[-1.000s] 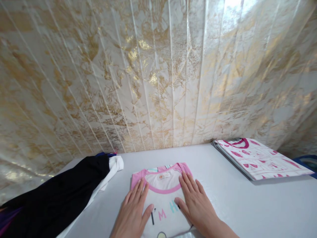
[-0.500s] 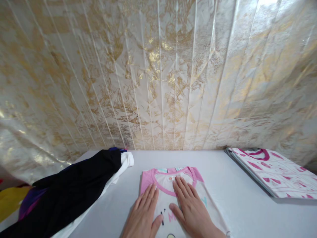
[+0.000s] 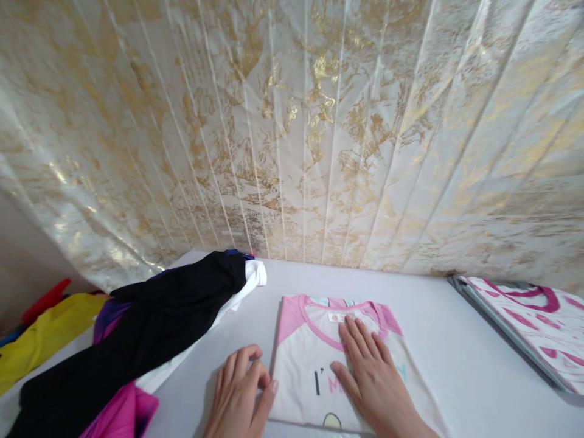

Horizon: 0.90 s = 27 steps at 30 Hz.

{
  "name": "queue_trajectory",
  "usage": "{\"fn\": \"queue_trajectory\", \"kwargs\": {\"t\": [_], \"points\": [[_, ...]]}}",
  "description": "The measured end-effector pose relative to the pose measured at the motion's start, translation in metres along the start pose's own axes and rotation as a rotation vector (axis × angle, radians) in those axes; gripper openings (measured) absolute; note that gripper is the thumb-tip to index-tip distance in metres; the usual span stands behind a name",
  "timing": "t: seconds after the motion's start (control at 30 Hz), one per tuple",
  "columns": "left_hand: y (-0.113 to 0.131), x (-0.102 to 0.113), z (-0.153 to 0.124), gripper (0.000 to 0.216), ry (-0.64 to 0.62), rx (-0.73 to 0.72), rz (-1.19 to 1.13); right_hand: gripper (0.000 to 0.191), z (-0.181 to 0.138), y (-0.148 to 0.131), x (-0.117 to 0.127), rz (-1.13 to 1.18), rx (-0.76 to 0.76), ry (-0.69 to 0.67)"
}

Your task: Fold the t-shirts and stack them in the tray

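Observation:
A folded T-shirt [image 3: 296,356], white with pink shoulders and a pink neckband, lies flat on the table in front of me. Printed letters cross its chest, partly covered by my right hand [image 3: 371,371]. That hand rests flat on the shirt, fingers stretched out, the fingertips beside the label inside the neck. My left hand [image 3: 241,389] is at the shirt's left edge, fingers loosely curled and holding nothing. Its thumb tip is by the edge; whether it touches the cloth I cannot tell.
To the left lies a loose heap with black clothing [image 3: 182,310], a white garment [image 3: 249,283], pink cloth [image 3: 121,413] and yellow cloth [image 3: 55,331]. A folded stack [image 3: 538,322] with a pink-and-white top stands at right. Behind the table [image 3: 228,334] hangs a gold-patterned curtain [image 3: 292,152].
My left hand has lifted off the shirt and moved left to its edge, its fingers now curled. My right hand stays flat on the shirt. The view has turned left.

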<state>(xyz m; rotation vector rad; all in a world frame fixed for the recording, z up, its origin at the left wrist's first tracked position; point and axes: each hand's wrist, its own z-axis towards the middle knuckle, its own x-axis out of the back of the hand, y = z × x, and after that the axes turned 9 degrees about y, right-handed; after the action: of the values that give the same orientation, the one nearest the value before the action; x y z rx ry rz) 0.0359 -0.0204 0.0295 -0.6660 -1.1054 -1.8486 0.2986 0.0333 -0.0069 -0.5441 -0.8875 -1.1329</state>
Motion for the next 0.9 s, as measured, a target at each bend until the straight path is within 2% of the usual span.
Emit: {"fn": "queue_trajectory", "kwargs": {"t": [0.17, 0.33, 0.4, 0.47, 0.53, 0.6, 0.67, 0.77, 0.9], "points": [[0.009, 0.001, 0.004, 0.022, -0.025, -0.013, -0.009, 0.061, -0.002, -0.003, 0.0, 0.016, -0.044, -0.047], [0.009, 0.0, 0.008, 0.023, -0.061, -0.011, -0.01, 0.055, 0.004, -0.003, 0.004, 0.093, -0.048, -0.021], [0.009, 0.003, 0.008, 0.023, -0.098, -0.008, 0.007, 0.048, 0.019, -0.007, 0.017, 0.205, 0.012, -0.004], [0.008, 0.005, 0.009, 0.023, -0.123, -0.011, 0.025, 0.051, 0.044, -0.016, 0.035, 0.37, 0.098, -0.01], [0.007, 0.007, 0.008, 0.02, -0.121, -0.009, 0.037, 0.057, 0.072, -0.032, 0.05, 0.543, 0.176, -0.055], [0.007, 0.006, 0.007, 0.012, -0.088, 0.0, 0.044, 0.055, 0.096, -0.049, 0.053, 0.688, 0.279, -0.127], [0.006, 0.003, 0.005, 0.004, -0.039, 0.013, 0.049, 0.045, 0.112, -0.065, 0.045, 0.76, 0.39, -0.173], [0.007, -0.001, 0.003, 0.005, -0.002, 0.018, 0.038, 0.027, 0.118, -0.08, 0.023, 0.777, 0.505, -0.199], [0.012, 0.0, 0.007, 0.01, -0.06, 0.033, 0.002, 0.025, 0.113, -0.083, 0.007, 0.764, 0.507, -0.217]]}}
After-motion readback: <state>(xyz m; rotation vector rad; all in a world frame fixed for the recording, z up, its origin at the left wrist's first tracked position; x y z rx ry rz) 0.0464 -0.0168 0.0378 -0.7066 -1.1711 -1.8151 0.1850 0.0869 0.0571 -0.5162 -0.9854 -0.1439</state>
